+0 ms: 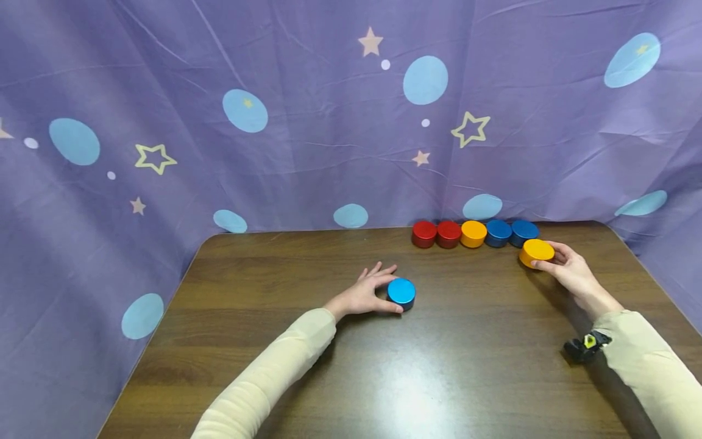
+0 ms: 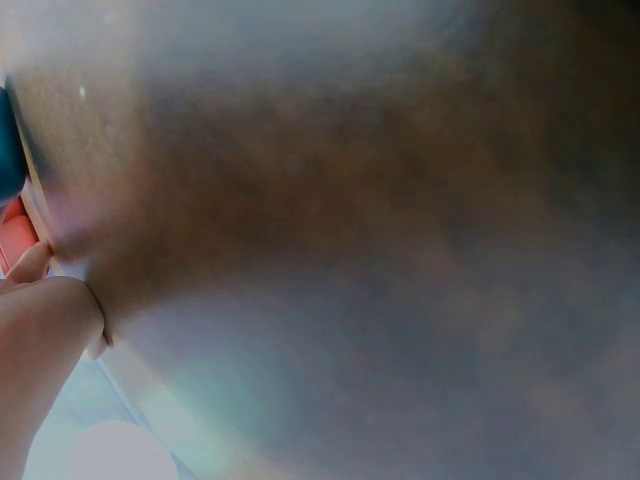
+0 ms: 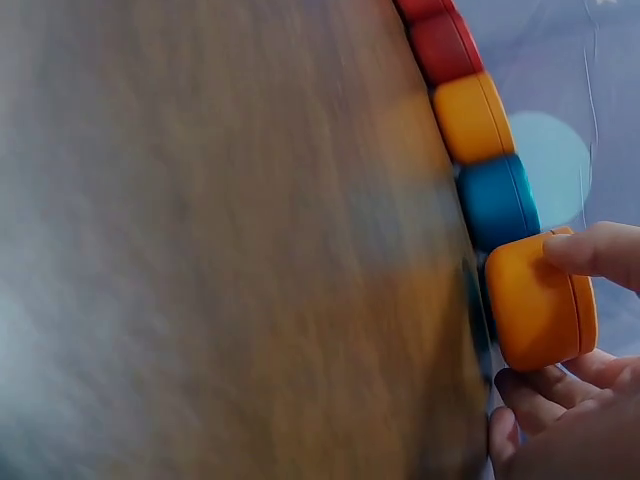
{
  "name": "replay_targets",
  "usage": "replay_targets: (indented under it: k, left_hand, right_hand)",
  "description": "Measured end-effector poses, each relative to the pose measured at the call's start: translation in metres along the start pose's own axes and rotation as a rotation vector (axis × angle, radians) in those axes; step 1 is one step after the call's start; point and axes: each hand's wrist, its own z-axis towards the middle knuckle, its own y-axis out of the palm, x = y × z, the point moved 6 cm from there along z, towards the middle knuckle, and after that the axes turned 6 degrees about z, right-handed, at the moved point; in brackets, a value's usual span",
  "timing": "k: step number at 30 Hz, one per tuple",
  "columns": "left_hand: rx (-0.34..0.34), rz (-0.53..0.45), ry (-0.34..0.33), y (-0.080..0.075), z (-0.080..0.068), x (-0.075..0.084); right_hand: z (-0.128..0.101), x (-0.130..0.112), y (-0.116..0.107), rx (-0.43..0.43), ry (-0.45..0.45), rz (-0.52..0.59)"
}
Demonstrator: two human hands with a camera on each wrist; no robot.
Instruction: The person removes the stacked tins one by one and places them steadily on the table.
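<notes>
My left hand (image 1: 366, 296) pinches a light-blue-topped round tin (image 1: 401, 292) between thumb and finger near the middle of the table, its other fingers spread behind. In the left wrist view only part of the hand (image 2: 45, 325) and a sliver of the blue tin (image 2: 10, 150) show at the left edge. At the back right my right hand (image 1: 573, 273) grips a yellow round tin (image 1: 536, 252), thumb on the near side. This yellow tin (image 3: 535, 300) is in front of the right end of a row of tins and overlaps the last blue tin (image 1: 524, 231).
Along the table's back edge, left to right, stand two red tins (image 1: 425, 234), a yellow tin (image 1: 473, 233) and two blue ones. A purple patterned curtain (image 1: 307, 158) hangs behind the brown table (image 1: 263, 274). A black wrist device (image 1: 587, 346) sits at my right sleeve.
</notes>
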Motion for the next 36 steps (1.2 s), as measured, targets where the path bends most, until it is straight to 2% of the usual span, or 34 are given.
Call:
replay_targets:
  k: [17,23,36]
  left_hand:
    - [-0.005,0.002,-0.004,0.0,-0.001,0.0]
    - [0.0,0.005,-0.002,0.001,0.0,-0.001]
    - [0.007,0.005,0.001,0.0,-0.001,0.0]
  right_hand:
    - [0.015,0.01,-0.028,0.086,0.081,-0.075]
    - [0.025,0.014,-0.034,0.081,0.129,-0.154]
    - [0.039,0.014,-0.034,0.062,0.12,-0.24]
